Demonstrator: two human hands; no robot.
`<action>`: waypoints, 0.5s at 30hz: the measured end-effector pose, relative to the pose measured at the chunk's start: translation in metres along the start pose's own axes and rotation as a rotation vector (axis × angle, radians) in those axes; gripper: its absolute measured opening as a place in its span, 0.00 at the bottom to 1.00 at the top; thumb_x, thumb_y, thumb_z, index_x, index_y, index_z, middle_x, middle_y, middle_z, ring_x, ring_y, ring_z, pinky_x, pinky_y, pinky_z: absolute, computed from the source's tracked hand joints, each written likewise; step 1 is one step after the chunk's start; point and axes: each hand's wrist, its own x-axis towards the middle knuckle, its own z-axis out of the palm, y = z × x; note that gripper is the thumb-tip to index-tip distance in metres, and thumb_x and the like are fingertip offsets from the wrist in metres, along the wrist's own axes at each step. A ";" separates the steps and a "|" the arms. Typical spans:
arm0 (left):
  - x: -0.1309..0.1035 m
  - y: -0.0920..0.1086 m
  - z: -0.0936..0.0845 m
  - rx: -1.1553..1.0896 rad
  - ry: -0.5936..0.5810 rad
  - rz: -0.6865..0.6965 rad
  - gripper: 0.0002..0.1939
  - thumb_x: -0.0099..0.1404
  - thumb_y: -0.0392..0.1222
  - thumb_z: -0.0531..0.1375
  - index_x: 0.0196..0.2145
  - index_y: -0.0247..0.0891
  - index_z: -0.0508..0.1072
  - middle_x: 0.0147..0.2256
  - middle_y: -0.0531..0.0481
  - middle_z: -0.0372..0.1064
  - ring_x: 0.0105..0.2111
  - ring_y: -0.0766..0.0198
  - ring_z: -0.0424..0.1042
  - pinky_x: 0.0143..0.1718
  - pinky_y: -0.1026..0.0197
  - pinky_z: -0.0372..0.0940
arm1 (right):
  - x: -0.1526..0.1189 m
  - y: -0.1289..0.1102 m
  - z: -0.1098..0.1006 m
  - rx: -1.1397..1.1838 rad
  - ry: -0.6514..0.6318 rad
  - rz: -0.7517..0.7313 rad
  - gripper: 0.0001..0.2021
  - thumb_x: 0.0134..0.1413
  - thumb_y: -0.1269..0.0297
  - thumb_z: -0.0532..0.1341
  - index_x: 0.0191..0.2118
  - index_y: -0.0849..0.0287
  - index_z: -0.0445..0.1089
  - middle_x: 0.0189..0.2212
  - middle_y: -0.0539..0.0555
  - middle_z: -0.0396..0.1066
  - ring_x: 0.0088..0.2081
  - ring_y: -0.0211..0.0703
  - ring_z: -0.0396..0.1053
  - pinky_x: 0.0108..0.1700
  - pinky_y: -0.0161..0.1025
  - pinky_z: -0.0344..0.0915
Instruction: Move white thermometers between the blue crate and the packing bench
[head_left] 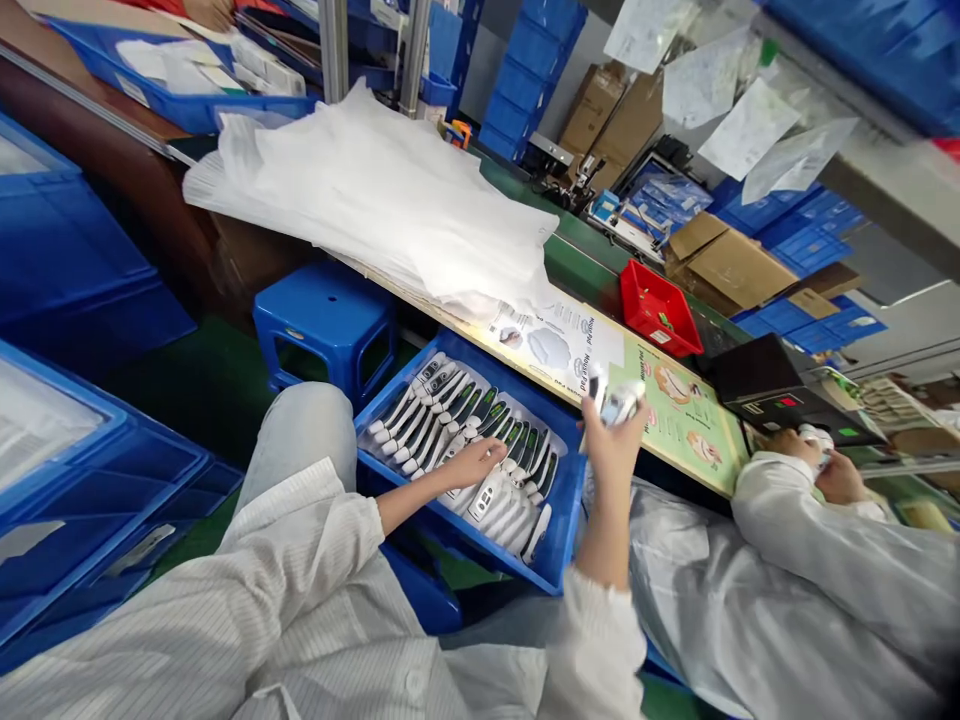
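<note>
- Many slim white-and-black plastic devices (444, 420) lie in rows inside a blue plastic crate (571, 492), probably for easy reach.
- Right hand (613, 440), beside the crate, clamps white plastic pieces (624, 402).
- Left hand (474, 465), over the crate: grip unclear.

"Mouse Pad" can be read, more than once, on the pale printed sheet (551, 350). The green printed sheet (679, 420) to its right and the far hanging papers (750, 125) bear print too small to read.

My white pinstriped sleeve (300, 560): matt, creased cloth
Blue rectangular bin (573, 508): smooth plastic
White-and-black elongated devices (485, 500): glossy plastic
Blue square stool (330, 305): shiny plastic
</note>
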 end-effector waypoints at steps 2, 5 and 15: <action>-0.006 -0.006 0.003 0.238 -0.083 0.012 0.26 0.83 0.57 0.51 0.63 0.39 0.77 0.61 0.37 0.78 0.58 0.45 0.78 0.59 0.49 0.72 | 0.056 -0.020 -0.006 -0.126 -0.052 -0.044 0.52 0.53 0.46 0.74 0.75 0.65 0.54 0.55 0.69 0.76 0.51 0.60 0.79 0.53 0.50 0.78; -0.012 -0.016 0.014 0.585 -0.245 0.067 0.20 0.78 0.49 0.59 0.61 0.38 0.78 0.58 0.36 0.80 0.56 0.42 0.80 0.55 0.48 0.72 | 0.104 -0.038 0.005 -0.435 -0.175 -0.007 0.54 0.56 0.50 0.73 0.78 0.69 0.49 0.61 0.75 0.72 0.61 0.66 0.74 0.66 0.56 0.70; -0.012 -0.033 0.021 0.910 -0.280 0.150 0.17 0.75 0.49 0.68 0.55 0.36 0.82 0.51 0.35 0.84 0.50 0.46 0.82 0.57 0.50 0.65 | 0.111 0.005 0.023 -0.931 -0.230 -0.065 0.39 0.76 0.52 0.47 0.85 0.56 0.39 0.74 0.78 0.57 0.72 0.75 0.63 0.65 0.71 0.64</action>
